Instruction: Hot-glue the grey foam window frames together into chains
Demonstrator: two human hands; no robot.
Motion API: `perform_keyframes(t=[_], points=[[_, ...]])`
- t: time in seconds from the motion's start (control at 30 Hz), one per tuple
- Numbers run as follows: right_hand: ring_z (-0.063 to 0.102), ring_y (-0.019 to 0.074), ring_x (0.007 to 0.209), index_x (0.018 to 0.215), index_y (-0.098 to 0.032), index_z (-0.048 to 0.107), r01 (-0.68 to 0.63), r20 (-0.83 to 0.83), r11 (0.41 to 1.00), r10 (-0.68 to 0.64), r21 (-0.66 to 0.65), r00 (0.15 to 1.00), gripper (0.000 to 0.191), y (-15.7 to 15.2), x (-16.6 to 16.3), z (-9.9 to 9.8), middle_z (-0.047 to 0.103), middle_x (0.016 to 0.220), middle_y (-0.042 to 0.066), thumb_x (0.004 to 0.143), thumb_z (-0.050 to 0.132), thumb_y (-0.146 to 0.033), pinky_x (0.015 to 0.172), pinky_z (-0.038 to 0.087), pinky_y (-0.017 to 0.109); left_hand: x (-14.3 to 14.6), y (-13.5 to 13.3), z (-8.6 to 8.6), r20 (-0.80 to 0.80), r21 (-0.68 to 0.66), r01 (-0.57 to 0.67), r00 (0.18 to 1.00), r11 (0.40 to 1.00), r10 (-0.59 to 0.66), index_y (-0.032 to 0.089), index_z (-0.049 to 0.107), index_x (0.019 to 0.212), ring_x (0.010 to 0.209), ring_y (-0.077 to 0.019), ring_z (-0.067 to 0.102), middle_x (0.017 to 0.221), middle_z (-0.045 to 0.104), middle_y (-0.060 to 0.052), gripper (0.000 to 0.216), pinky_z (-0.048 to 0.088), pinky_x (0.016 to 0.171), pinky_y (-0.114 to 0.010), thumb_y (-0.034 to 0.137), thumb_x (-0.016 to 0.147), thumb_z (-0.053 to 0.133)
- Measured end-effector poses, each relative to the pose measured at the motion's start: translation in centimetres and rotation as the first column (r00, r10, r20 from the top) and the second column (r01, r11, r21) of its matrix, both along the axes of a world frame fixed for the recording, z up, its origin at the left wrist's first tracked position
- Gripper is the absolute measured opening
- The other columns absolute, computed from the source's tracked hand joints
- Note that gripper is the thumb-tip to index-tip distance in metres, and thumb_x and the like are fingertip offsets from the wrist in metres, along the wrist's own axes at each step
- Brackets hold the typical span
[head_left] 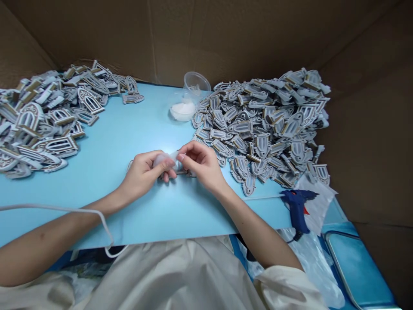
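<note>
My left hand and my right hand meet over the middle of the table. Between my left thumb and fingers is a whitish, translucent, soft-looking piece; its exact kind is not clear. My right thumb and forefinger pinch at its right end. Just below the fingers shows the edge of a small grey piece, mostly hidden, so I cannot tell which hand holds it. A thin loop shows beside my left wrist.
Grey arched window-shaped pieces are heaped at right, with a second heap of pieces at left. A plastic tub with white contents and a clear cup stand behind. A blue glue gun lies right; a white cord crosses my left forearm.
</note>
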State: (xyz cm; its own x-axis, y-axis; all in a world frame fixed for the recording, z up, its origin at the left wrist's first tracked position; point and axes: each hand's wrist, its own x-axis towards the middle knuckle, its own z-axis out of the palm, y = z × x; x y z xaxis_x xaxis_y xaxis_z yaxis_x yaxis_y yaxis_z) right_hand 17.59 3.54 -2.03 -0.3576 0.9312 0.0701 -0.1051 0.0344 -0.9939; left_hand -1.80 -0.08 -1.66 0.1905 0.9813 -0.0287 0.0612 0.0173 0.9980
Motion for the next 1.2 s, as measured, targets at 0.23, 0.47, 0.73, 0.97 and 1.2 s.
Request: perform_keyframes(t=[0.23, 0.47, 0.73, 0.97, 1.2], points=[[0.065, 0.0166, 0.079, 0.099, -0.020, 0.079, 0.053, 0.308, 0.951, -0.151, 0.305, 0.939, 0.010, 1.4, 1.2, -1.2, 0.078, 0.091, 0.003, 0.095, 0.070, -0.021, 0.077, 0.050, 0.031, -2.5, 1.3, -0.5, -0.578, 0.521, 0.382, 0.816, 0.763, -0.014, 0.019, 0.074, 0.092, 0.070, -0.0164, 0.072, 0.079, 0.079, -0.003, 0.038, 0.051, 0.070, -0.030, 0.040, 0.116, 0.054], [0.065, 0.0191, 0.082, 0.109, -0.020, 0.084, -0.152, 0.583, 0.895, -0.138, 0.419, 0.801, 0.021, 1.4, 1.7, -2.2, 0.078, 0.087, 0.004, 0.096, 0.070, -0.011, 0.082, 0.048, 0.032, -3.0, 1.6, -1.2, -0.783, 0.603, 0.726, 0.619, 0.332, 0.068, 0.019, 0.074, 0.104, 0.107, -0.0230, 0.077, 0.105, 0.085, -0.008, 0.034, 0.051, 0.085, -0.035, 0.031, 0.120, 0.046], [0.064, 0.0230, 0.089, 0.111, -0.020, 0.083, -0.198, 0.560, 0.839, -0.145, 0.506, 0.816, 0.022, 1.6, 2.6, -1.9, 0.083, 0.095, 0.007, 0.100, 0.066, -0.011, 0.085, 0.047, 0.035, -2.9, 1.5, -1.1, -0.766, 0.589, 0.709, 0.643, 0.388, -0.012, 0.018, 0.074, 0.103, 0.103, -0.0243, 0.076, 0.107, 0.086, -0.008, 0.024, 0.048, 0.081, -0.036, 0.024, 0.116, 0.055], [0.062, 0.0232, 0.087, 0.112, -0.020, 0.082, -0.266, 0.598, 0.827, -0.103, 0.496, 0.794, 0.022, 1.7, 2.8, -2.2, 0.082, 0.093, 0.007, 0.102, 0.065, -0.010, 0.085, 0.047, 0.036, -3.1, 1.4, -1.0, -0.733, 0.559, 0.674, 0.674, 0.483, -0.092, 0.022, 0.078, 0.110, 0.106, -0.0235, 0.076, 0.111, 0.086, -0.009, 0.020, 0.051, 0.086, -0.034, 0.027, 0.115, 0.059], [0.062, 0.0235, 0.092, 0.111, -0.019, 0.080, -0.305, 0.599, 0.785, -0.103, 0.539, 0.794, 0.019, 2.0, 2.8, -2.5, 0.081, 0.097, 0.007, 0.102, 0.066, -0.009, 0.086, 0.047, 0.036, -3.1, 1.5, -0.9, -0.767, 0.571, 0.699, 0.642, 0.430, -0.025, 0.019, 0.076, 0.110, 0.104, -0.0241, 0.076, 0.108, 0.086, -0.010, 0.025, 0.050, 0.084, -0.035, 0.026, 0.117, 0.053]])
